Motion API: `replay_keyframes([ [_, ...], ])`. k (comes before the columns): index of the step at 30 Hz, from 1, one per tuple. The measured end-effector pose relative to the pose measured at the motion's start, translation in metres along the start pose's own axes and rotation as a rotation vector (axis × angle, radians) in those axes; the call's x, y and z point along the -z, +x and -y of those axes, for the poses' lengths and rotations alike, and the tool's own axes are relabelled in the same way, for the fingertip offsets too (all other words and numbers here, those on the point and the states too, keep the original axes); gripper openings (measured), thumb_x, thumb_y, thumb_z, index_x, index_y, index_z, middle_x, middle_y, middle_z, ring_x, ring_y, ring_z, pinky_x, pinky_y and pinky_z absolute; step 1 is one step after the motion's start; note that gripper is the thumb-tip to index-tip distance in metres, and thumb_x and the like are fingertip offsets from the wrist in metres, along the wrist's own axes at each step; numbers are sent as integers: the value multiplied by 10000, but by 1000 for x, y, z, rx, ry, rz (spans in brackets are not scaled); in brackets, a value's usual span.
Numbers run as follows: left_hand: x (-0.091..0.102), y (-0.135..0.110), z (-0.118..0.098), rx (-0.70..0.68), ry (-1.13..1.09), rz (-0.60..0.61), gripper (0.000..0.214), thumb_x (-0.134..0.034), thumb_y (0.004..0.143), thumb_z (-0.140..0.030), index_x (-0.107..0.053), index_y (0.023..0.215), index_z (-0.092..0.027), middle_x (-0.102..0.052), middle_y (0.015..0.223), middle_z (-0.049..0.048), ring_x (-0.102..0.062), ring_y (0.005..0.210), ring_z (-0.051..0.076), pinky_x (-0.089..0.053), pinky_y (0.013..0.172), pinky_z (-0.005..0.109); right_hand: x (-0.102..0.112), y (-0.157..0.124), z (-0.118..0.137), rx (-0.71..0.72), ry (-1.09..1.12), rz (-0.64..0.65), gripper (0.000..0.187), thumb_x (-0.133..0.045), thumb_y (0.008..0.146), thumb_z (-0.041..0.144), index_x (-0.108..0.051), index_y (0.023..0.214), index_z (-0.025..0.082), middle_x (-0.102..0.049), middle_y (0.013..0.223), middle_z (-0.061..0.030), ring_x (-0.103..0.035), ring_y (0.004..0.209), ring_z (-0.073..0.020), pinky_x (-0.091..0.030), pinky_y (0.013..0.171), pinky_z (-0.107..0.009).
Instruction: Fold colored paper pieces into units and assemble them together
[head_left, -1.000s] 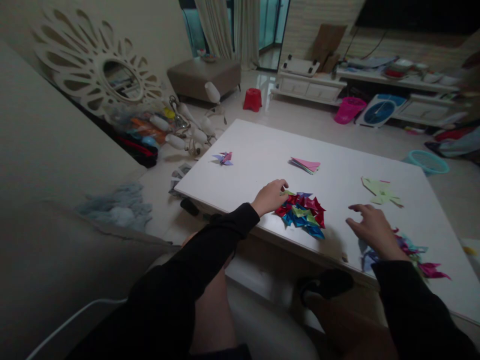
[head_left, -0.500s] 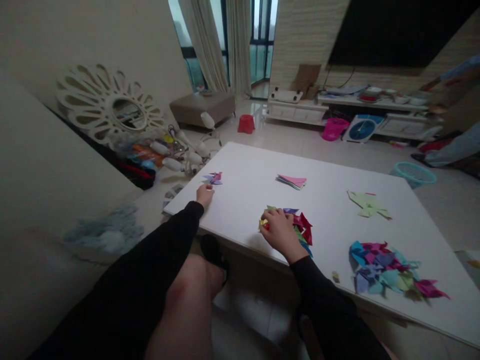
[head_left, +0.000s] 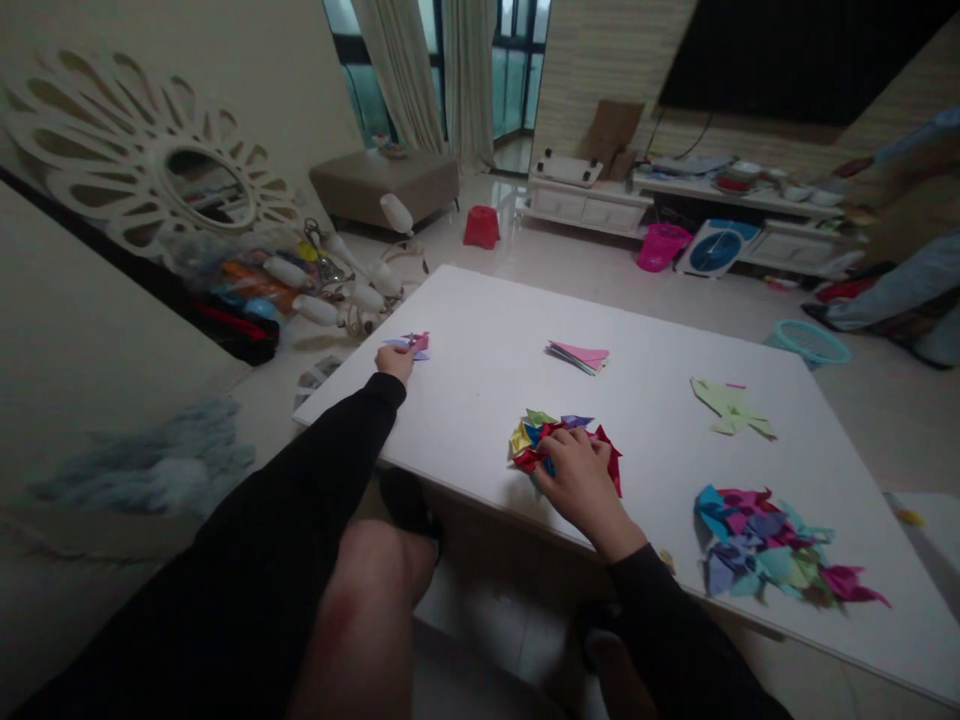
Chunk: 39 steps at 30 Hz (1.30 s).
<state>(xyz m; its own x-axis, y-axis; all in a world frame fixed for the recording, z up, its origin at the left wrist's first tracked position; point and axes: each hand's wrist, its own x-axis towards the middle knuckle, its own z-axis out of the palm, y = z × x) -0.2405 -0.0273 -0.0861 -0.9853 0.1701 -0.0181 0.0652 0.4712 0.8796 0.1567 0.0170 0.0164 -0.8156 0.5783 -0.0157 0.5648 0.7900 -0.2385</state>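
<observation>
At the far left of the white table [head_left: 480, 320], my left hand [head_left: 394, 363] has its fingers closed on a pink origami crane [head_left: 420, 343]. Lilac paper points lie right beside it. Nearer the front edge, my right hand [head_left: 583, 482] reaches over a pile of glossy origami cranes [head_left: 519, 437] in red, yellow, green, purple and blue. Its fingers are curled down onto red pieces, with the thumb low on the near side; the palm hides part of the pile.
A stack of folded paper [head_left: 577, 356] lies mid-table. To the right are a pale green folded piece [head_left: 731, 405] and a larger origami pile [head_left: 772, 545]. Beyond the table stand a blue basket [head_left: 810, 343] and a red stool [head_left: 481, 228]. Another person's leg [head_left: 900, 290] shows at far right.
My left hand has moved up onto the pink crane from just in front of it. My right hand has shifted right across the pile, uncovering yellow and red pieces. The view has shifted slightly.
</observation>
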Motion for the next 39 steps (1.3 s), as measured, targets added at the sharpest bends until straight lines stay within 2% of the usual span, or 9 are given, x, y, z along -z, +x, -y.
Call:
replay_keyframes([
  [8, 3, -59, -53, -114, -85, 260, 87, -681, 776, -212, -642, 733, -146, -736, 812, 89, -643, 694, 148, -500, 611, 245, -4, 5, -1, -1, 65, -41, 168, -559, 934, 323, -694, 928, 224, -705, 1125, -95, -525, 1123, -296, -314, 880, -425],
  [10, 11, -91, -75, -223, -87, 421, 79, -700, 744, -193, -663, 695, -144, -743, 804, 78, -644, 696, 147, -500, 647, 253, -1, 8, -9, -37, 95, -62, 178, -563, 923, 326, -710, 941, 227, -715, 1105, -91, -538, 1101, -290, -307, 868, -412],
  [13, 28, -154, -104, -640, 106, 904, 89, -720, 744, -235, -713, 745, -146, -743, 780, 63, -653, 732, 170, -490, 704, 276, 8, 12, -28, -153, 137, -96, 197, -563, 902, 317, -730, 953, 225, -730, 1050, -83, -559, 1061, -281, -301, 848, -393],
  [17, 44, -235, -123, -800, 229, 1120, 56, -673, 762, -192, -704, 784, -151, -735, 786, 48, -646, 725, 164, -454, 672, 260, 18, 8, -53, -281, 200, -170, 245, -510, 886, 243, -739, 969, 222, -743, 1094, -74, -580, 1091, -276, -306, 860, -389],
  [20, 41, -267, -122, -818, 223, 1225, 26, -653, 761, -165, -675, 761, -153, -694, 723, 19, -602, 676, 146, -413, 632, 251, 22, -2, -61, -330, 219, -200, 282, -476, 893, 223, -743, 984, 217, -749, 1110, -82, -600, 1090, -273, -322, 887, -397],
  [25, 24, -257, -108, -895, 311, 1314, 57, -662, 798, -198, -663, 768, -150, -644, 701, 2, -550, 651, 136, -375, 617, 249, 25, -20, -71, -228, 197, -106, 282, -464, 939, 238, -742, 988, 237, -760, 1074, -68, -620, 1079, -268, -355, 918, -402],
  [32, 14, -210, -97, -1088, 328, 1056, 68, -603, 879, -178, -671, 883, -175, -682, 889, 56, -596, 788, 177, -436, 740, 295, 28, -13, -86, -116, 81, 74, 193, -566, 927, 251, -746, 986, 217, -748, 1067, -81, -628, 1008, -246, -398, 829, -330],
  [37, 18, -209, -96, -1123, 162, 973, 118, -561, 889, -100, -640, 867, -185, -646, 907, 44, -589, 781, 160, -454, 740, 291, 19, -2, -69, 10, 69, 43, 377, -760, 839, 360, -706, 1179, 204, -712, 1152, -96, -588, 1062, -246, -412, 850, -318],
  [39, 20, -212, -98, -1123, 118, 950, 126, -565, 885, -82, -635, 866, -185, -641, 904, 44, -594, 798, 161, -459, 741, 291, 16, 0, -63, 14, 61, 33, 338, -752, 859, 345, -724, 1166, 207, -716, 1160, -98, -586, 1058, -231, -416, 869, -313],
])
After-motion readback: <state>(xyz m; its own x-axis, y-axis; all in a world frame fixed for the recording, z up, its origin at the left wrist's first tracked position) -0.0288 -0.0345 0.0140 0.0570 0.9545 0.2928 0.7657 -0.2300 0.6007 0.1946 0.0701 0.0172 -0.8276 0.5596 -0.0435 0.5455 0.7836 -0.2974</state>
